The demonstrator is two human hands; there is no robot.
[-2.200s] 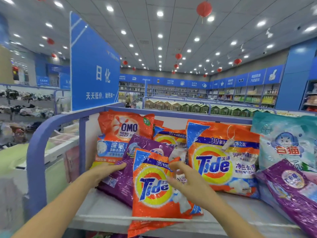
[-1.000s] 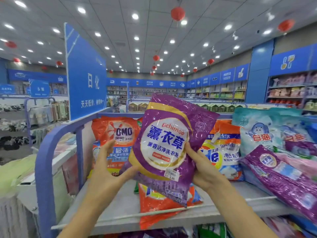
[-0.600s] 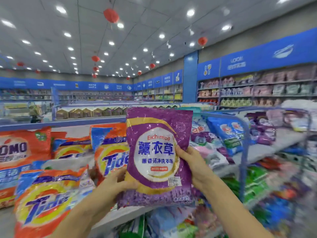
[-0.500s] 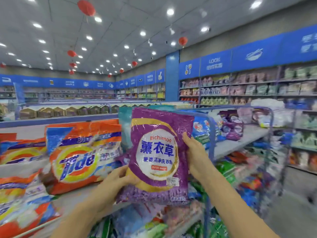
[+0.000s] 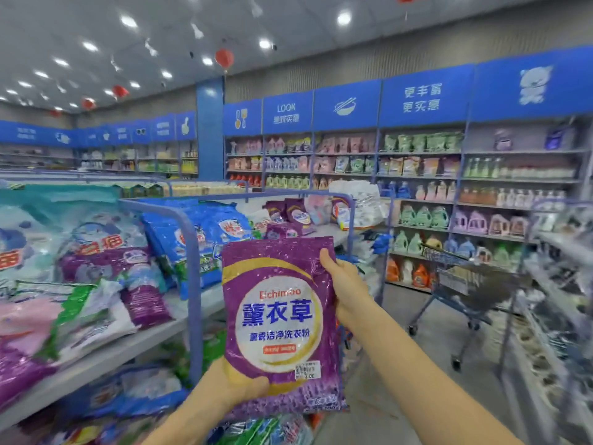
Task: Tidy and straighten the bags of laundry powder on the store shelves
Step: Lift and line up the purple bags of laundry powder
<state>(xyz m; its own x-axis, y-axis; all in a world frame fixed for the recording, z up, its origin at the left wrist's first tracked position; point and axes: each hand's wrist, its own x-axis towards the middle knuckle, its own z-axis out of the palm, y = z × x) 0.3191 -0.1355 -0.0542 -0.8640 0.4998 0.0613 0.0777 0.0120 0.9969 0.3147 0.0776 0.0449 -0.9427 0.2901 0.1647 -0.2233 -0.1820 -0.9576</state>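
A: Change? The purple bag (image 5: 279,319) has come off the shelf's (image 5: 106,351) left end, and the view has swung right along the aisle. The bag is now upright in the air, in front of the shelf.
B: Grip?
A: Left hand (image 5: 237,385) clasps its bottom corner, right hand (image 5: 345,284) its upper right edge. Probably bound for the far purple bags (image 5: 295,213).
B: Unclear?
A: Far bags are blurred; fingers behind the bag are hidden; lower shelves are cut off.
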